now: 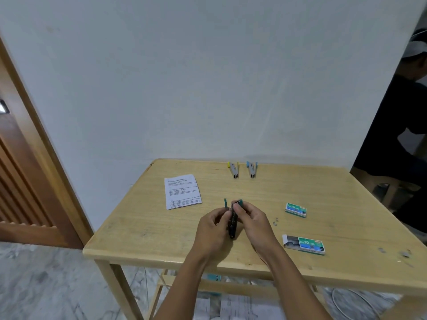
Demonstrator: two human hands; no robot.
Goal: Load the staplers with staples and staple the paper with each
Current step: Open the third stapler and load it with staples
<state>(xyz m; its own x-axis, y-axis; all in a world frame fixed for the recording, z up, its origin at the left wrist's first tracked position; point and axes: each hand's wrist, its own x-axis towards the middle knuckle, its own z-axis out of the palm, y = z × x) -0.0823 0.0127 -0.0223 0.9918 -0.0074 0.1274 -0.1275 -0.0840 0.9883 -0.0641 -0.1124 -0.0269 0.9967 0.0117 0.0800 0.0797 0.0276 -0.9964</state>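
Three staplers in all, one of them in your grip. Far L on the wooden table (pixel 143 227) lay the printed paper (pixel 182 191), flat and well apart from both hands. Your left hand (pixel 212 225) was curled round the teal stapler (pixel 233 219), clamped on its body. The stapler's long axis ran straight away from you, hinge end nearest you, w/ the two teal tips splayed open at the far end. Behind it, near the table's back edge, the yellow stapler (pixel 233 169) and blue stapler (pixel 251 169) lay side by side, untouched. Your right hand (pixel 253 219) pinched at the R-hand teal tip, thumb & forefinger together. Whether a staple strip sat betw. them I couldn't tell, too small. The open channel lay just under the R fingertips, so I'd judge R fed and L only steadied. Further R lay loose staples (pixel 275 221), the closed staple box (pixel 296 210), then the open staple box (pixel 305 244).
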